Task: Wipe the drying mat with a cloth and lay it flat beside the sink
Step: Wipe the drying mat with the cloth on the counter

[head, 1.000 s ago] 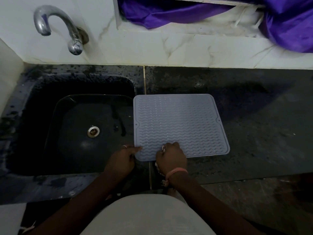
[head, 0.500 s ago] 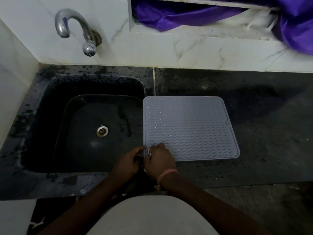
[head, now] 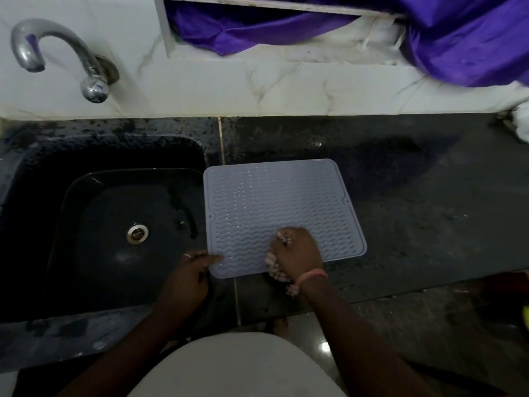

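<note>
While left hand (head: pixel 189 277) pins mat (head: pixel 274 207) corner, right hand (head: pixel 297 253) grips cloth (head: pixel 274 266) atop.

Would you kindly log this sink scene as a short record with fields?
mat: grey drying mat lying flat on the dark counter, right of the sink
right hand: grips a bunched cloth, pressing it on the mat's near part
left hand: fingertips rest on the mat's near left corner
tap: no water visible
</note>
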Demonstrator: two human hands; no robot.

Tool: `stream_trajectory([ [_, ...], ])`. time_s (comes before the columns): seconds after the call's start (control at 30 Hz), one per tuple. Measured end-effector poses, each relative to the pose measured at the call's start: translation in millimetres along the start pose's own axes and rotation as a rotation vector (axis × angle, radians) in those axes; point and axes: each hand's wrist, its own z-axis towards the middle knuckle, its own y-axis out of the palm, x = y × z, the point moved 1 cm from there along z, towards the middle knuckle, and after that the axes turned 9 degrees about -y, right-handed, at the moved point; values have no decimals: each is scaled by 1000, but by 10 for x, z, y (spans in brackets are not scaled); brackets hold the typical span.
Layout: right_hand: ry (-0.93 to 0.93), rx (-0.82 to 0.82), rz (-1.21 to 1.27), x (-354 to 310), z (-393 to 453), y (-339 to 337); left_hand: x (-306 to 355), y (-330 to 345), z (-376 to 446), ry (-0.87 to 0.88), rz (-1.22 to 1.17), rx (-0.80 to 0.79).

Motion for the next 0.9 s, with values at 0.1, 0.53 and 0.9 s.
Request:
stream_trajectory([
  [0.1,215,82,-176,422,68,-463,14,17,-25,-5,59,-11],
  [0.53,422,181,-180,942,68,-842,190,42,-107,-151,161,44],
  [0.9,310,3,-356,840,13,-724,297,92,-141,-255,166,55],
])
